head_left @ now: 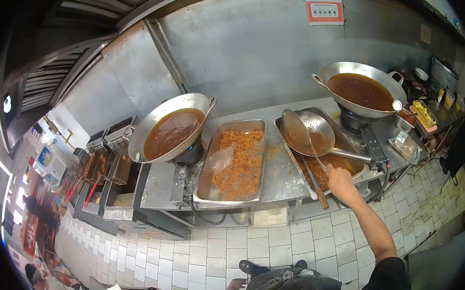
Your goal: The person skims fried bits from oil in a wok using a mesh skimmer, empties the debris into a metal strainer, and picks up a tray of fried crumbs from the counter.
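Observation:
My right hand (339, 180) is closed around the thin handle of a skimmer (295, 129). The skimmer's round head rests in or just over a perforated strainer ladle (319, 128), whose long thick handle points right. Both are above a steel tray (315, 195) holding brown liquid and reddish-brown bits. Beside my right hand, a tool with a wooden handle (322, 199) leans over the tray's front edge. My left hand (236, 285) hangs low beside my dark apron, holding nothing that I can see, its fingers loosely apart.
A wok of brown oil (177, 130) stands on a burner at left, another wok (366, 88) at back right. Between them lies a tray of orange-brown crumbs (239, 161) with a plastic bag (222, 158). Fryers (120, 164) stand far left; a person (462, 137) is at far right.

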The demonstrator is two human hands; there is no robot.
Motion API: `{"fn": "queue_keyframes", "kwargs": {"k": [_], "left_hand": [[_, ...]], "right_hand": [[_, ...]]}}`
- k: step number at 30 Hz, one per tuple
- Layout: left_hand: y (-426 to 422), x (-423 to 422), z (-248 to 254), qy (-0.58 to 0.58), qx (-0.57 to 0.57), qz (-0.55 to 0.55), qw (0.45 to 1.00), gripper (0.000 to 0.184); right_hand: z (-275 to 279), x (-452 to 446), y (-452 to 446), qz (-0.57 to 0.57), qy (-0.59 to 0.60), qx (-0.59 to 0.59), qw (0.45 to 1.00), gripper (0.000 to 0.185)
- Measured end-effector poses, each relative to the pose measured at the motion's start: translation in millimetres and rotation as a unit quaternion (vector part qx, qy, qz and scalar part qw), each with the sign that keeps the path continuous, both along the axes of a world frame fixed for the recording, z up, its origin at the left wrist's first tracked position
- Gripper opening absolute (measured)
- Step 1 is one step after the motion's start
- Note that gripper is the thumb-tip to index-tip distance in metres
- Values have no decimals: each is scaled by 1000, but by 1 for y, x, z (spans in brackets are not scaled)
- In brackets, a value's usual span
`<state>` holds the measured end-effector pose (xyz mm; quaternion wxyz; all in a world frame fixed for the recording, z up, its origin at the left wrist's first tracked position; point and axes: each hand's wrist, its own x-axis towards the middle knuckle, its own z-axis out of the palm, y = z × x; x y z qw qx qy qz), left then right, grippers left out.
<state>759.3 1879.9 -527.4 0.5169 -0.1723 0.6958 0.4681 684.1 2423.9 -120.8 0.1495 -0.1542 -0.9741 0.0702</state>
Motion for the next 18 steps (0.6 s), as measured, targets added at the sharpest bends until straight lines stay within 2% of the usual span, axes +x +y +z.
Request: {"fn": "queue_keyframes", "kwargs": {"k": [1, 2, 5, 6, 7, 8, 11, 12, 13, 14, 15, 16, 17, 18], "left_hand": [[-6, 1, -4, 17, 5, 8, 1000, 34], [-13, 2, 0, 61, 38, -30, 997, 35], [-28, -4, -15, 28, 94, 33, 995, 35], [-25, -5, -10, 1, 51, 56, 997, 34], [-25, -3, -5, 74, 24, -26, 997, 34], [-24, 1, 18, 147, -2, -106, 983, 34], [-32, -11, 16, 154, 3, -150, 977, 33], [-35, -20, 11, 170, 5, -165, 971, 32], [-39, -25, 7, 160, 17, -146, 976, 32], [-50, -36, -1, 140, 139, -97, 975, 57], [-55, -48, -4, 127, 184, -84, 971, 52], [-54, -59, -11, 101, 105, -108, 983, 47], [-48, -73, -2, 74, 26, -130, 988, 44], [-53, -84, -8, 102, 26, -158, 982, 43]], "right_hand": [[5, 0, -2, -10, -2, -7, 1000, 11], [15, 3, -5, -20, -4, -13, 1000, 11], [26, 3, -17, -23, 13, -88, 996, 10], [22, 4, -21, -5, 29, -97, 995, 11], [22, 2, -25, 13, 45, -105, 993, 12], [50, 4, -39, 10, 4, -181, 983, 13], [33, -1, -38, -31, 65, -114, 991, 13], [58, -4, -64, -42, 87, -150, 984, 13], [55, -10, -68, -30, 76, -151, 985, 14], [47, -14, -69, -18, 64, -150, 986, 14], [40, -16, -67, -6, 53, -149, 987, 14], [35, -18, -60, 3, 50, -149, 988, 14], [35, -18, -54, -43, 39, -154, 986, 15], [45, -20, -57, -42, 61, -120, 990, 16]]}}
